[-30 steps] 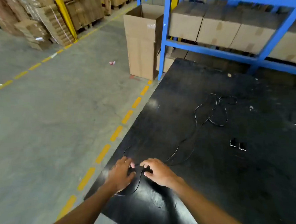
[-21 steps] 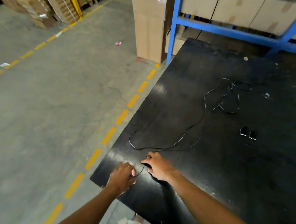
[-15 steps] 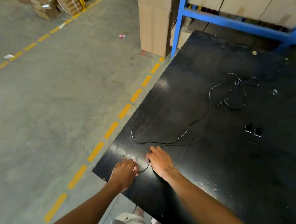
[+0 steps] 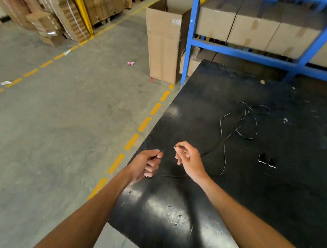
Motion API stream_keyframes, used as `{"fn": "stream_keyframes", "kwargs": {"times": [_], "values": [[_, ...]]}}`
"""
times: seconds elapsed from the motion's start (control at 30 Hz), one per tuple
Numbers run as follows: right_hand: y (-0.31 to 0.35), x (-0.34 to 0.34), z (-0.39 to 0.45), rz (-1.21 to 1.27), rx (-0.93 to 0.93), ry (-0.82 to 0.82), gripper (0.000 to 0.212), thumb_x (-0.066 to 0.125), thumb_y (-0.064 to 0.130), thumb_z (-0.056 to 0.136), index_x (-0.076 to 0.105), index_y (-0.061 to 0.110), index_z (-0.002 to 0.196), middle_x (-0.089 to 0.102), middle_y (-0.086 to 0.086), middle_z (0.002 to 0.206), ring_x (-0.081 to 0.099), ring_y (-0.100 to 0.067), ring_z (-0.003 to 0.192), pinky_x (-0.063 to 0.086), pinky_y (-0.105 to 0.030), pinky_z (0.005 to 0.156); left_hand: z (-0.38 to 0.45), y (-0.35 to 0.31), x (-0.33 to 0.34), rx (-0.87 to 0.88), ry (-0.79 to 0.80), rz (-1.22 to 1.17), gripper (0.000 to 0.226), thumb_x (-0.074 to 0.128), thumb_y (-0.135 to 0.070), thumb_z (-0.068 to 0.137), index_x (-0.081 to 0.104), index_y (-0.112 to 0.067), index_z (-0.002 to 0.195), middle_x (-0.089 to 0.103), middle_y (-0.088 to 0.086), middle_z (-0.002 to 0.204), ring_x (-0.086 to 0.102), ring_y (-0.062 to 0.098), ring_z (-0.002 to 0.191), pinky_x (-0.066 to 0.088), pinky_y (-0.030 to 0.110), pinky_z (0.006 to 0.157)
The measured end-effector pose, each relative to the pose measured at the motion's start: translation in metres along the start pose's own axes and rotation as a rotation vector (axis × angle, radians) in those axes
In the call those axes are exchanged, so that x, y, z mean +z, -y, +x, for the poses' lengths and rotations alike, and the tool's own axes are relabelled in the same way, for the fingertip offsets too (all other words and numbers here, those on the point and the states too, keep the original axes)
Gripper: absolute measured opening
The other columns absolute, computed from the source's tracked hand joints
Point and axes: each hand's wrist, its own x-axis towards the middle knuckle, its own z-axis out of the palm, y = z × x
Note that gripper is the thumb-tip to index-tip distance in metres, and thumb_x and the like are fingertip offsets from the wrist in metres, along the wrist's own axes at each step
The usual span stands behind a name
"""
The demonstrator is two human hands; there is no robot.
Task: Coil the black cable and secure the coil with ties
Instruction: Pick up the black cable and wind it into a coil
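Observation:
A thin black cable [image 4: 224, 144] lies loose on the black table [image 4: 250, 194], tangled at the far end and trailing toward me. My left hand [image 4: 146, 163] is raised above the table's near-left edge, fingers closed on one stretch of the cable. My right hand [image 4: 189, 159] is beside it, thumb and forefinger pinching the cable a short way along. A short taut length of cable runs between the two hands. Two small black ties [image 4: 267, 161] lie on the table to the right.
The table's left edge borders a concrete floor with a dashed yellow line [image 4: 131, 142]. An open tall cardboard box [image 4: 165, 40] stands at the far corner beside a blue rack [image 4: 257, 53] loaded with cartons. Stacked cartons [image 4: 56, 14] fill the far left.
Both hands have lifted off the table surface with the cable's near end, and now hold it stretched between them. The near loop of cable on the table has been drawn in.

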Motion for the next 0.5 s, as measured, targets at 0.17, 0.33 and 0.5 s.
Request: {"fn": "stream_keyframes", "kwargs": {"times": [0.17,0.33,0.5], "values": [[0.034,-0.022,0.02,0.045,0.023,0.024,0.025,0.045,0.01,0.105,0.065,0.0,0.094,0.056,-0.012,0.066,0.049,-0.017,0.046,0.041,-0.017,0.045,0.011,-0.075,0.038,0.26,0.261,-0.248,0.019,0.044,-0.02,0.099,0.061,-0.016,0.09,0.043,-0.005,0.062,0.043,0.009,0.052,0.042,0.019,0.045],[0.056,-0.028,0.005,-0.043,-0.042,0.23,0.029,0.042,0.015,0.107,0.067,0.001,0.102,0.055,0.0,0.062,0.05,-0.001,0.045,0.045,-0.018,0.048,0.027,-0.12,0.068,0.543,0.049,-0.19,0.021,0.043,-0.015,0.102,0.063,-0.009,0.096,0.056,-0.002,0.066,0.065,0.012,0.069,0.059,0.024,0.072],[0.081,-0.044,-0.009,-0.156,-0.183,0.266,0.026,0.044,0.029,0.105,0.067,0.02,0.097,0.044,0.011,0.055,0.04,-0.003,0.049,0.036,-0.019,0.054,0.04,-0.136,0.079,0.763,-0.205,0.11,0.027,0.044,-0.007,0.101,0.058,0.002,0.08,0.064,0.009,0.105,0.07,0.01,0.075,0.059,0.024,0.079]]}}
